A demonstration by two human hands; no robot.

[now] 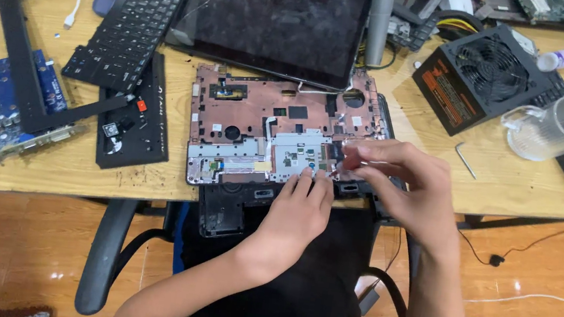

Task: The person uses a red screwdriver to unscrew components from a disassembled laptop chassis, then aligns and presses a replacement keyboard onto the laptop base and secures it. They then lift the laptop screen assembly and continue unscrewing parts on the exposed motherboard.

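At the near edge of the table: an opened laptop base (278, 132) lies flat with its pinkish inner frame up, its front lip hanging slightly over the edge toward the person
Left hand: the left hand (297, 208) rests palm down with its fingertips pressed together on the silver metal plate (260, 159) at the front of the base
Right hand: the right hand (399, 181) is curled, thumb and forefinger pinching a small reddish tool or part (349, 158) just above the plate's right end
Screen: the laptop screen (272, 15) stands tilted back behind the base, dark and dusty, joined to it at the far side
Handling: the base looks stiff yet light, a thin plastic shell with exposed chips and flat ribbon cables that would tear or crack easily; safest hold, I judge, is by the outer rim at both sides, never by the cables or plate
Left side of the table: a loose black keyboard (129, 22), a black screen bezel (27, 52), a black cover strip (136, 117) and a blue circuit board (2, 103)
Right side of the table: a black power supply (478, 75) with fan grille, a clear measuring jug (554, 129), a small hex key (465, 159)
Hard to make out: what the pinched item is, since the fingers cover most of it; the base's front right corner is hidden under the right hand; the table's far corners are cut off
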